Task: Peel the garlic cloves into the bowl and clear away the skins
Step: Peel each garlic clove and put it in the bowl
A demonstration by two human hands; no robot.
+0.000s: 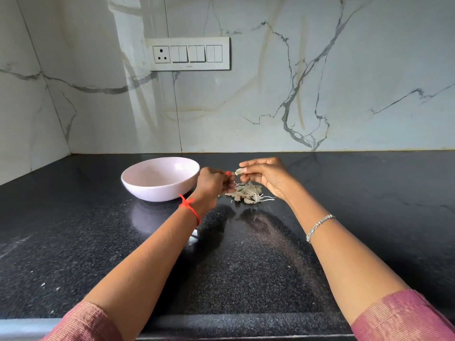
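From the head camera, one round pale pink bowl [160, 178] sits on the black speckled stone countertop [246, 267], beside one small pile of whitish garlic cloves and papery skins [247, 193], too tangled to count. The right hand [264, 175] pinches one pale garlic clove [238, 171] above the pile. The left hand [213, 184] is curled, fingertips pinching at its skin.

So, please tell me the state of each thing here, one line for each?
Bowl: upright on the counter, looks empty.
Clove: pinched in the right hand's fingertips, skin partly on.
Pile: cloves and skins mixed, loose on the counter.
Right hand: closed on the clove.
Left hand: fingers closed, seems to pull skin.
Counter: some small bits at its left.
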